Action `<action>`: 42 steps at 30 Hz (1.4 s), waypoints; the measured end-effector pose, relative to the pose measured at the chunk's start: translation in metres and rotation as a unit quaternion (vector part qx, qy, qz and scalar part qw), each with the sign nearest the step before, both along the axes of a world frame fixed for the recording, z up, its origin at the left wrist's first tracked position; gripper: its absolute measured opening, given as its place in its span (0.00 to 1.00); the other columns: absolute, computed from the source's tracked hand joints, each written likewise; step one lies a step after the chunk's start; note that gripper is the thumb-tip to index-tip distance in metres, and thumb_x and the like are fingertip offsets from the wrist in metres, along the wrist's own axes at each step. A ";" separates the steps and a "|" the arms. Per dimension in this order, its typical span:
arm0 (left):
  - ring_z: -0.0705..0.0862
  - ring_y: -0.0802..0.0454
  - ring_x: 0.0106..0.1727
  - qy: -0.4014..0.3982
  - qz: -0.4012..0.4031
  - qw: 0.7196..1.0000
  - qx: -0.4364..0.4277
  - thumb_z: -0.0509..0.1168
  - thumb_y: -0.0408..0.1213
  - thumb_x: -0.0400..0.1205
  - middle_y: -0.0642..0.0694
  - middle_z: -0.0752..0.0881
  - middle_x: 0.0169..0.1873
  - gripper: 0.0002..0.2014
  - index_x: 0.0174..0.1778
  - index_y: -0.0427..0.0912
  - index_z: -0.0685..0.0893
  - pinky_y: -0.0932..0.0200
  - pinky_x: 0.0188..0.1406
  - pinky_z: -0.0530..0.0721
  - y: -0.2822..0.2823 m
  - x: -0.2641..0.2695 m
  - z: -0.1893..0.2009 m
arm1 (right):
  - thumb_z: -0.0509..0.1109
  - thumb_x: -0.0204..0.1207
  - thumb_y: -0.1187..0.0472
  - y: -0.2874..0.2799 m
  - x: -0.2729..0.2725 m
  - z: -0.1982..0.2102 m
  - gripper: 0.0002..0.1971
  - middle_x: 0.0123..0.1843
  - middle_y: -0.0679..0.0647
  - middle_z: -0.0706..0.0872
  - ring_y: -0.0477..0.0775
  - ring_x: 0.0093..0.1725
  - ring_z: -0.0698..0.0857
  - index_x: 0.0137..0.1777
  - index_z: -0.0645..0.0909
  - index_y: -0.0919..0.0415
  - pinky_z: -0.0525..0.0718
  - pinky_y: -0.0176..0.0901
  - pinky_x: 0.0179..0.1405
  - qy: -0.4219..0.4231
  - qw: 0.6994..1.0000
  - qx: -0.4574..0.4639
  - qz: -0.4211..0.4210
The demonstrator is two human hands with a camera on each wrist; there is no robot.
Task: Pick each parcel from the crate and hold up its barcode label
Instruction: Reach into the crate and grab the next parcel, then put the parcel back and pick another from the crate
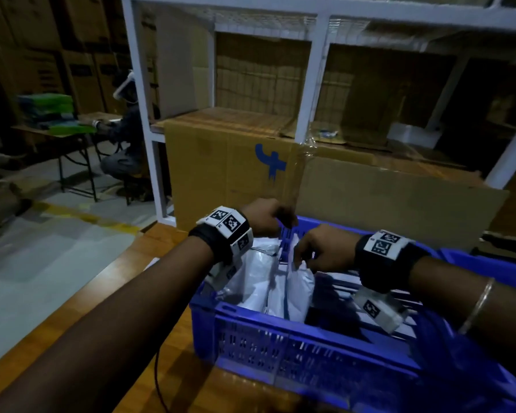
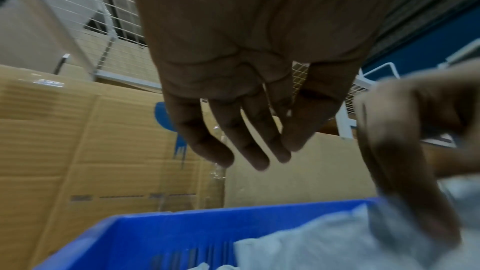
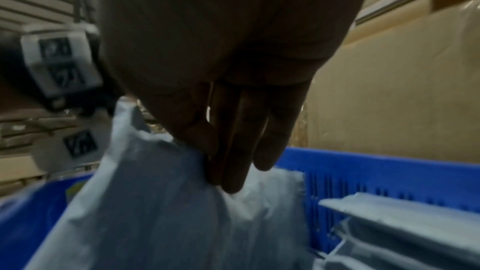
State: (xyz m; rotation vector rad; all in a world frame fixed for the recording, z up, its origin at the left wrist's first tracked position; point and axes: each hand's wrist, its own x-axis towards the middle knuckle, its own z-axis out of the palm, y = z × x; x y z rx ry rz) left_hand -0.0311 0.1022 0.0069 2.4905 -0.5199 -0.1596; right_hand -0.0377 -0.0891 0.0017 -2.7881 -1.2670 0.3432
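The white poly-bag parcel (image 1: 298, 286) stands on edge in the middle of the blue crate (image 1: 295, 338), which sits on the wooden counter (image 1: 167, 293). It looks light, soft and slick, likely to sag and slide unless taken by its top edge. The right hand (image 1: 325, 250) pinches that upper edge, fingers (image 3: 233, 151) together on the plastic. The left hand (image 1: 265, 217) hovers over the far rim, fingers (image 2: 233, 141) relaxed, apart, holding nothing. Other parcels (image 1: 251, 275) crowd its left; flat ones (image 3: 405, 219) lie at right. Straight up is open; the cardboard box (image 1: 227, 165) stands just beyond the far wall.
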 end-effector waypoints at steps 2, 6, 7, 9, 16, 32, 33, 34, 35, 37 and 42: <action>0.83 0.49 0.62 0.004 -0.035 0.999 0.019 0.64 0.16 0.70 0.44 0.85 0.64 0.30 0.68 0.41 0.82 0.56 0.57 0.82 -0.006 0.002 -0.001 | 0.69 0.69 0.66 -0.010 -0.002 0.012 0.16 0.46 0.46 0.92 0.38 0.39 0.82 0.49 0.91 0.46 0.81 0.35 0.47 0.002 1.000 0.016 -0.013; 0.78 0.49 0.71 0.006 -0.082 0.991 0.102 0.74 0.26 0.72 0.46 0.80 0.71 0.33 0.74 0.49 0.78 0.54 0.68 0.76 -0.018 0.008 -0.005 | 0.66 0.65 0.67 -0.029 -0.007 0.035 0.20 0.44 0.43 0.91 0.36 0.36 0.83 0.47 0.91 0.42 0.80 0.31 0.43 -0.006 0.998 0.049 -0.041; 0.77 0.49 0.71 0.007 -0.093 0.990 0.110 0.75 0.29 0.73 0.47 0.79 0.72 0.32 0.74 0.49 0.77 0.56 0.68 0.75 -0.021 0.009 -0.007 | 0.66 0.66 0.70 -0.034 -0.007 0.040 0.22 0.44 0.43 0.91 0.38 0.36 0.83 0.47 0.91 0.41 0.81 0.33 0.43 -0.008 0.997 0.056 -0.046; 0.76 0.50 0.73 0.017 -0.111 0.988 0.110 0.76 0.36 0.76 0.48 0.79 0.72 0.29 0.74 0.47 0.77 0.57 0.69 0.73 -0.026 0.013 -0.011 | 0.66 0.68 0.74 -0.045 -0.008 0.047 0.24 0.43 0.42 0.91 0.40 0.40 0.85 0.47 0.91 0.42 0.83 0.36 0.43 -0.002 0.996 0.071 -0.054; 0.81 0.50 0.59 -0.049 -0.130 0.985 0.101 0.72 0.44 0.80 0.46 0.85 0.59 0.21 0.67 0.40 0.82 0.56 0.57 0.76 -0.043 0.011 -0.002 | 0.61 0.70 0.79 -0.078 -0.018 0.062 0.29 0.34 0.35 0.87 0.35 0.34 0.83 0.54 0.91 0.46 0.83 0.34 0.39 0.008 0.989 0.097 -0.112; 0.81 0.48 0.43 -0.108 -0.063 0.986 0.115 0.69 0.54 0.79 0.52 0.80 0.35 0.19 0.52 0.41 0.84 0.54 0.42 0.78 -0.065 0.008 0.011 | 0.79 0.71 0.63 -0.132 -0.005 0.032 0.11 0.55 0.48 0.86 0.39 0.56 0.81 0.49 0.84 0.49 0.81 0.42 0.53 -0.028 0.960 0.229 -0.161; 0.80 0.49 0.41 -0.103 -0.054 0.986 0.118 0.69 0.54 0.79 0.53 0.79 0.33 0.18 0.51 0.41 0.83 0.56 0.40 0.75 -0.064 0.009 0.011 | 0.79 0.71 0.63 -0.137 -0.001 0.031 0.12 0.55 0.47 0.86 0.40 0.56 0.81 0.49 0.84 0.49 0.81 0.42 0.54 -0.025 0.958 0.239 -0.159; 0.79 0.49 0.41 -0.098 -0.046 0.987 0.118 0.69 0.53 0.79 0.53 0.79 0.33 0.17 0.49 0.42 0.83 0.57 0.39 0.73 -0.063 0.010 0.011 | 0.79 0.71 0.64 -0.143 0.002 0.031 0.12 0.54 0.47 0.86 0.41 0.56 0.81 0.48 0.84 0.48 0.82 0.43 0.55 -0.022 0.956 0.247 -0.158; 0.80 0.49 0.42 -0.093 -0.039 0.989 0.112 0.69 0.52 0.79 0.51 0.81 0.36 0.16 0.49 0.42 0.84 0.58 0.40 0.73 -0.062 0.011 0.011 | 0.79 0.70 0.65 -0.149 0.006 0.030 0.12 0.54 0.47 0.86 0.42 0.56 0.82 0.48 0.84 0.49 0.82 0.44 0.55 -0.018 0.954 0.253 -0.157; 0.83 0.49 0.46 -0.080 -0.020 0.993 0.084 0.70 0.50 0.80 0.46 0.87 0.44 0.15 0.52 0.42 0.87 0.58 0.45 0.78 -0.057 0.013 0.011 | 0.79 0.71 0.66 -0.160 0.012 0.027 0.12 0.54 0.46 0.86 0.41 0.56 0.82 0.47 0.84 0.49 0.81 0.42 0.54 -0.012 0.954 0.258 -0.155; 0.82 0.61 0.39 -0.077 0.011 0.996 0.041 0.72 0.45 0.80 0.46 0.90 0.44 0.09 0.48 0.42 0.89 0.61 0.46 0.78 -0.058 0.010 0.007 | 0.79 0.71 0.65 -0.179 0.024 0.016 0.12 0.54 0.48 0.85 0.42 0.57 0.81 0.47 0.83 0.48 0.80 0.41 0.55 0.013 0.953 0.268 -0.140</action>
